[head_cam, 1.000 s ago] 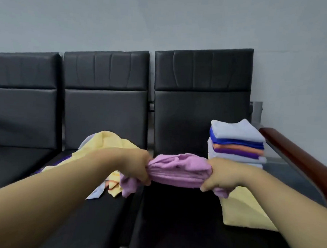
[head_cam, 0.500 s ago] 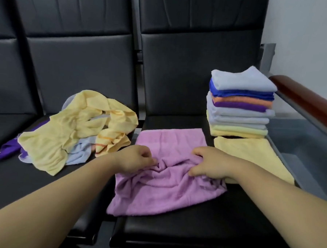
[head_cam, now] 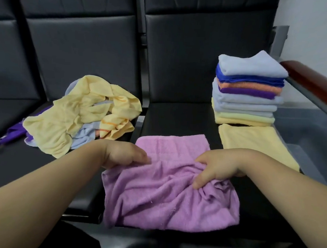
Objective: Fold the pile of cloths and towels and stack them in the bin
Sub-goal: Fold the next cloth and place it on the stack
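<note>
A pink towel (head_cam: 167,188) lies spread and wrinkled on the black seat (head_cam: 178,119) in front of me. My left hand (head_cam: 123,154) rests on its upper left part with the fingers stretched flat. My right hand (head_cam: 219,166) bunches the towel's right side, fingers and thumb curled into the folds. A loose pile of yellow and light blue cloths (head_cam: 79,115) lies on the seat to the left. A stack of folded towels (head_cam: 249,90) stands at the back right, with a folded yellow cloth (head_cam: 252,143) flat in front of it.
A purple cloth (head_cam: 12,135) trails from the pile's left side. A wooden armrest (head_cam: 312,78) runs along the right, with a grey surface (head_cam: 306,131) below it. Black seat backs (head_cam: 87,44) close off the rear.
The pink towel went from being stretched in the air between both hands to lying on the seat. My left hand's fingers have flattened on it; the view tilted downward.
</note>
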